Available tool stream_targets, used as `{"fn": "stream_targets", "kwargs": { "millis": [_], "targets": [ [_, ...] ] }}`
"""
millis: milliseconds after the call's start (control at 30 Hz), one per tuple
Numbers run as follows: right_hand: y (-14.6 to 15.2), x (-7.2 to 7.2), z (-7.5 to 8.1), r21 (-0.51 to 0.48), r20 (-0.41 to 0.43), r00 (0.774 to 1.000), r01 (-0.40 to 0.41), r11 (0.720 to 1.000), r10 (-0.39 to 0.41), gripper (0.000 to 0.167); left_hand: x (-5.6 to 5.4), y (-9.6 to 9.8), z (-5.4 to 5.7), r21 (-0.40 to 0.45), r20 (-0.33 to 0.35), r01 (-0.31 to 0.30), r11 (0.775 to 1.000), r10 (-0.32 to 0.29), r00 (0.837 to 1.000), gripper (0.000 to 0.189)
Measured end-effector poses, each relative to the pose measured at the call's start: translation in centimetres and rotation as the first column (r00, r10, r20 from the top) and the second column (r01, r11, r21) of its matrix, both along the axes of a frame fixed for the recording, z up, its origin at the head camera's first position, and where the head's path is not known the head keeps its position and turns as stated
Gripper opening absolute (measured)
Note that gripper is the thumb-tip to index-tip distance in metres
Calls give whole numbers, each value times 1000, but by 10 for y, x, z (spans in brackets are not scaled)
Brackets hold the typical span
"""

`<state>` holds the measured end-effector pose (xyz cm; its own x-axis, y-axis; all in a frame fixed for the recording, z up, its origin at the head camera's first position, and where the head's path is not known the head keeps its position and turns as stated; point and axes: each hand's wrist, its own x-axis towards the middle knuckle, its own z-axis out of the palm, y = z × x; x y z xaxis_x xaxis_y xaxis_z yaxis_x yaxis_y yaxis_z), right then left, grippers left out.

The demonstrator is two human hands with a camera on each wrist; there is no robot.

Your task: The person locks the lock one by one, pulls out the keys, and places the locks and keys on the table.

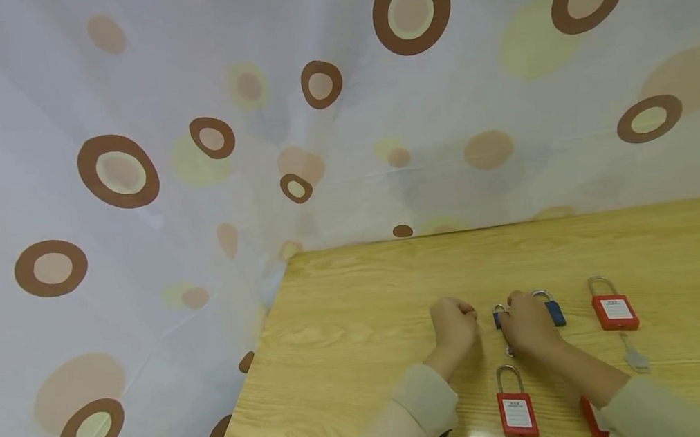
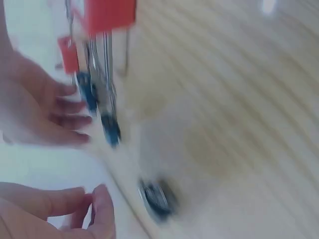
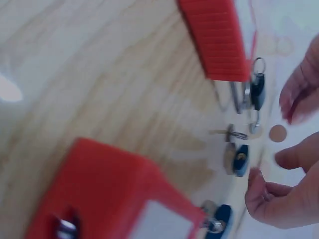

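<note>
Near the table's middle, my left hand [image 1: 455, 324] hovers with fingers loosely curled. Its thumb and forefinger tips [image 2: 102, 199] almost meet, and no object shows between them. My right hand [image 1: 528, 324] reaches over several small blue padlocks; its thumb and fingers [image 3: 256, 191] stay apart around nothing visible. One blue padlock [image 1: 497, 318] is left of the right hand, another blue padlock [image 1: 555, 313] just right of it. A third blue padlock [image 3: 240, 160] stands close to the right fingertips, with a small key [image 3: 234, 133] beside it. Both wrist views are blurred.
A red padlock [image 1: 517, 413] with a white label lies in front of the hands. Another red padlock [image 1: 616, 312] is at the right, above a loose key [image 1: 636, 360]. The right sleeve partly covers a red padlock [image 1: 593, 421]. A dotted curtain [image 1: 342, 129] borders the wooden table [image 1: 335, 331].
</note>
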<state>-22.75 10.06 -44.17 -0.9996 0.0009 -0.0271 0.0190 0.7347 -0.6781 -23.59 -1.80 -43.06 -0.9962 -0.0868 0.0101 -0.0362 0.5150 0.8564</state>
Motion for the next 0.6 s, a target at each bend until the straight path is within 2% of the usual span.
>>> {"fn": "stream_targets", "kwargs": {
  "millis": [100, 167, 200, 267, 333, 433, 500, 600],
  "targets": [
    [-1, -2, 9, -90, -56, 998, -10, 996, 5, 37, -6, -17, 8, 49, -45, -44, 998, 46, 998, 7],
    [-3, -4, 13, -144, -52, 999, -22, 989, 14, 37, -9, -25, 9, 34, -76, -81, 996, 84, 994, 6],
    [-5, -5, 15, -172, -25, 999, -29, 985, 25, 37, -10, -28, 9, 29, -78, -98, 995, 100, 992, 6],
    [-8, -7, 17, -191, 57, 997, -43, 981, 55, 36, -12, -30, 5, 24, -38, -128, 992, 128, 991, 4],
    [-13, -8, 16, -211, 138, 987, -55, 976, 85, 33, -11, -29, -1, 23, 49, -132, 991, 131, 990, 2],
    [-20, -8, 11, -234, 192, 975, -67, 970, 114, 31, -8, -25, -9, 17, 149, -124, 992, 120, 982, 9],
    [-26, -7, 8, -249, 193, 974, -66, 966, 116, 27, -5, -22, -10, 1, 171, -109, 994, 108, 979, 13],
    [-34, -7, 5, -259, 195, 974, -64, 964, 117, 35, -4, -21, -9, -34, 155, -102, 994, 106, 982, 12]
  ]
}}
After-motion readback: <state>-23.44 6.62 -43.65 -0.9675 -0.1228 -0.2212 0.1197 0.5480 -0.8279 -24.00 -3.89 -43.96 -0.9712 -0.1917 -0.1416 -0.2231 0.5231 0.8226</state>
